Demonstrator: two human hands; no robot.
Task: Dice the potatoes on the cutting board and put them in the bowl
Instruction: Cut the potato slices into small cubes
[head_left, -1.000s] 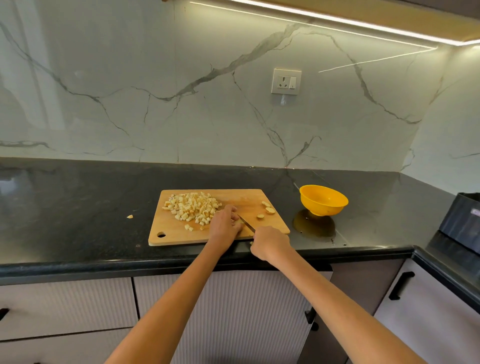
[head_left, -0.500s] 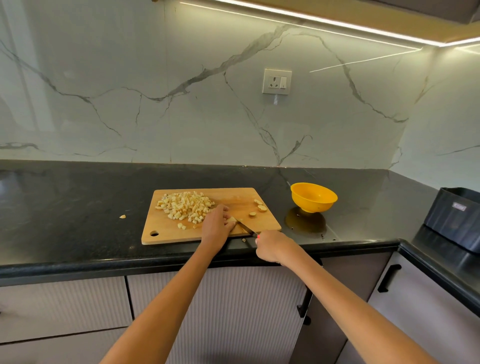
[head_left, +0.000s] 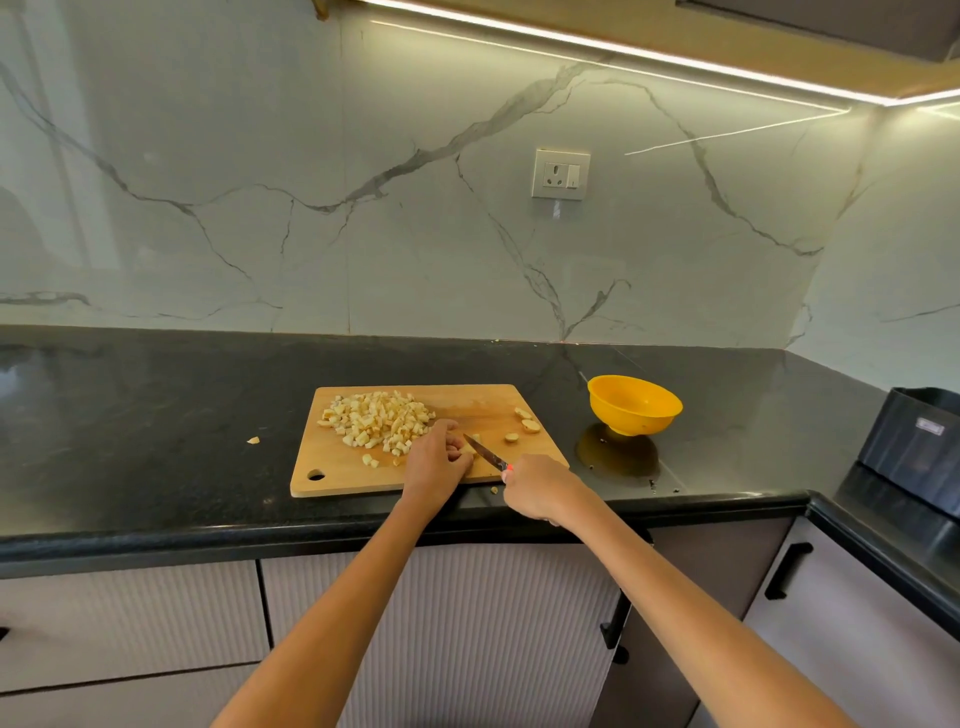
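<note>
— Along the black stone countertop (head_left: 156, 415), what do you see?

— Polished, speckled, glossy enough to mirror things. Behind it rises a pale marble-look backsplash (head_left: 311, 208) with grey veins, lit by a light strip (head_left: 623, 49) under the upper cabinet. A white wall socket (head_left: 560, 173) sits in the slab. Below the counter are ribbed, light cabinet fronts (head_left: 467, 623) with black handles.

— And the work itself?

— A rectangular wooden cutting board (head_left: 337, 475), rounded corners, a hole in its near-left corner, lies flat near the counter's front edge. A heap of small pale diced potato cubes (head_left: 379, 418) covers its far-left part. Three uncut rounds of potato slices (head_left: 523, 423) lie toward its right end.

— The hands?

— The left hand (head_left: 434, 462) is curled down on the board, fingertips pinching a potato piece (mostly hidden under the fingers). The right hand (head_left: 535, 486) is wrapped around the handle of a knife (head_left: 484, 454), its narrow blade angled onto the board just beside the left fingers.

— The bowl?

— The yellow bowl (head_left: 635, 405), smooth, round, plastic-looking, stands on the counter right of the board, apart from it. One stray potato bit (head_left: 253, 440) lies on the counter left of the board.
</note>
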